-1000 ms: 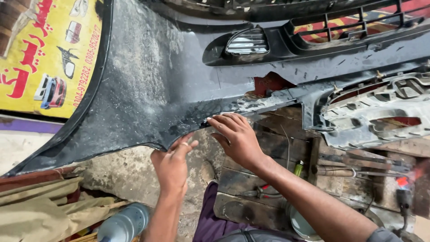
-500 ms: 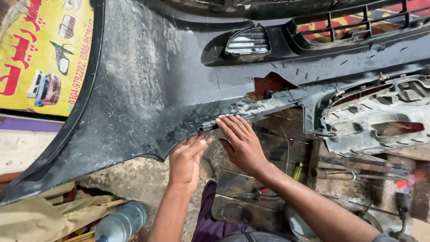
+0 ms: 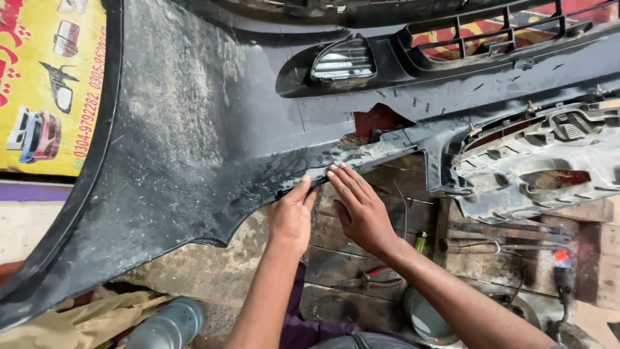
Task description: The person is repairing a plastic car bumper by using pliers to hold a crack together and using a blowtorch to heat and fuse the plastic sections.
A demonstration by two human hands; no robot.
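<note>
Nearest: a grey bottle [image 3: 169, 325] at the bottom edge, cut off. Red-handled pliers [image 3: 369, 279] lie on the wooden board [image 3: 336, 255] below the forearms.

2 hands at work. Left hand [image 3: 292, 213] and right hand [image 3: 359, 207] lie flat, fingers together and extended, gripping nothing; fingertips press the rough lower lip of the black car bumper [image 3: 194, 142], which spans the whole view above them.

Judgement: pressing goes best with even pressure from both palms along the crusted seam, bumper kept from rocking.

Farther: jagged hole [image 3: 378, 119] showing red behind; fog lamp [image 3: 342, 61] recess. What the crust is, cannot tell. Bumper ends run out of view.
</note>
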